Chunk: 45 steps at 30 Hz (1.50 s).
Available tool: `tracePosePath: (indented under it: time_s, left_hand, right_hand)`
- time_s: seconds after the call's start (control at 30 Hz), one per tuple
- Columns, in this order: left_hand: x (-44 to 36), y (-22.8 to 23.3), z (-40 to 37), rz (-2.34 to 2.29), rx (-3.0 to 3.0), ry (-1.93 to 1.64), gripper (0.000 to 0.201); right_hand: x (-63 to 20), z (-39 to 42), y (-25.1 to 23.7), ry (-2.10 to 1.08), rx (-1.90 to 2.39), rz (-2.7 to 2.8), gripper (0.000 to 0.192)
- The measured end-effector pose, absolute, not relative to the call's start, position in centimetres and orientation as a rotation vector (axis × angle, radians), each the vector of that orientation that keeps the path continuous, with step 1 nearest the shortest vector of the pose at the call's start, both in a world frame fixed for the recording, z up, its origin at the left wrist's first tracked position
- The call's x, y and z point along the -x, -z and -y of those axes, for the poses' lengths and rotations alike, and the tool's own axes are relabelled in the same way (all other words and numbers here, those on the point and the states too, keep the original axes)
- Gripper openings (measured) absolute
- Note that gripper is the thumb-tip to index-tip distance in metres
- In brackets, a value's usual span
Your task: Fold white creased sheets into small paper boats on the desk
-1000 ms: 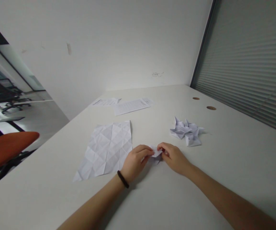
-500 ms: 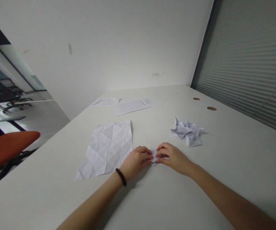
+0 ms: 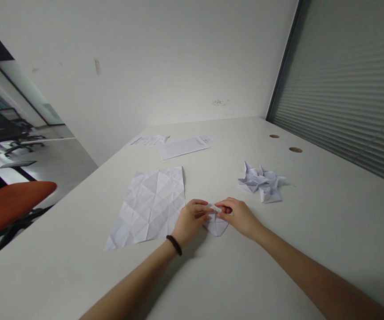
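Left hand (image 3: 192, 220) and right hand (image 3: 240, 215) both pinch the small folded paper piece (image 3: 215, 223) from either side at the near centre of the white table (image 3: 311, 231), likely steadying a fold, creased sheet (image 3: 150, 205) just left.

1. We see an office: a long, plain white desk (image 3: 278, 249) stands against a bare white wall (image 3: 165, 62).
2. Two round cable ports (image 3: 295, 150) are cut into the desk top near a window covered by closed horizontal blinds (image 3: 348, 80).
3. Printed sheets (image 3: 183, 146) lie at the far end of the desk.
4. An orange swivel chair (image 3: 10, 206) stands at the left, with black office chairs (image 3: 8, 133) behind a glass partition.
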<state>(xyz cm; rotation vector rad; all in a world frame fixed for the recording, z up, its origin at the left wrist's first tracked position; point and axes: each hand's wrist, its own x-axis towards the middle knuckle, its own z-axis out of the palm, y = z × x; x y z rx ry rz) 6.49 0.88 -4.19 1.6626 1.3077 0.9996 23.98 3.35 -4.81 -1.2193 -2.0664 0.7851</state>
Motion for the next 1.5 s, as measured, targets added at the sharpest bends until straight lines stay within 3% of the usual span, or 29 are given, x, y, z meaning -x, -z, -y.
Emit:
tracePosePath:
  time_s: [0.17, 0.4, 0.53, 0.73, 0.97, 1.07, 1.2, 1.37, 1.5]
  left_hand:
    - [-6.5, 4.2, -1.0, -1.217, -1.408, -0.980, 0.037]
    - [-6.7, 4.1, -1.1, -1.068, -1.405, -0.968, 0.038]
    - [-6.7, 4.0, -1.0, -1.068, -1.523, -0.972, 0.028]
    - [-6.8, 3.3, -0.1, -1.083, -1.786, -0.950, 0.025]
    - [-6.5, 2.9, -0.4, -1.050, -1.469, -1.223, 0.029]
    - [-6.7, 3.2, -0.6, -0.862, -1.309, -1.286, 0.032]
    - [-7.2, 3.3, -0.3, -0.783, -1.324, -1.207, 0.025]
    - [-7.0, 2.6, 0.2, -1.086, -1.742, -1.208, 0.018]
    - [-6.8, 2.3, 0.5, -1.077, -2.076, -1.160, 0.023]
  right_hand:
    - [-24.2, -3.0, 4.5, -0.755, 1.208, 2.154, 0.021]
    - [-24.6, -2.1, 4.1, -0.899, 1.020, 2.064, 0.024]
    - [-24.1, -1.6, 3.7, -1.063, 1.002, 1.927, 0.030]
    - [-23.5, -1.4, 3.6, -1.148, 0.930, 1.750, 0.024]
    - [-23.5, -1.3, 3.7, -1.310, 0.877, 1.597, 0.041]
    - [-23.1, -1.0, 3.8, -1.337, 0.876, 1.644, 0.034]
    - [-22.8, -0.7, 3.6, -1.067, 0.929, 1.701, 0.019]
    - [-23.9, -1.0, 3.1, -0.527, 0.823, 1.927, 0.003]
    - [-24.6, -1.5, 3.2, -0.141, 0.938, 2.242, 0.021]
